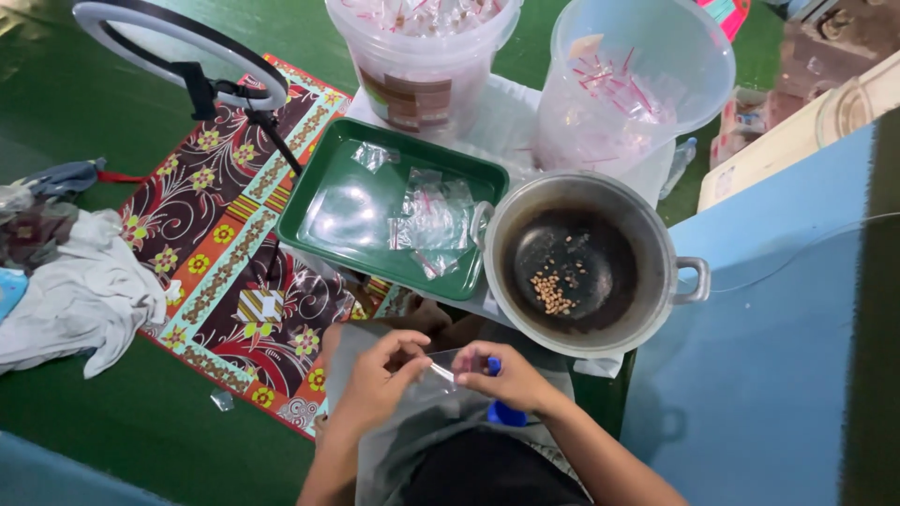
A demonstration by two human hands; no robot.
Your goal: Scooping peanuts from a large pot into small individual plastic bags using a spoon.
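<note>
Both hands pinching a small clear plastic bag (441, 373) just below the round metal pot (581, 267): left hand (375, 379), right hand (511, 377), which is possibly also holding a blue object (504, 410). Opening the mouth seems underway; needs a steady spread.

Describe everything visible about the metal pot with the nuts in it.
The metal pot is round, grey and dull, with a darkened, stained inside and one loop handle showing on its right side. It stands upright, open and lidless, beside the green tray, its rim overlapping the tray's corner. A small heap of pale brown nuts lies on its bottom; otherwise it is nearly empty.
</note>
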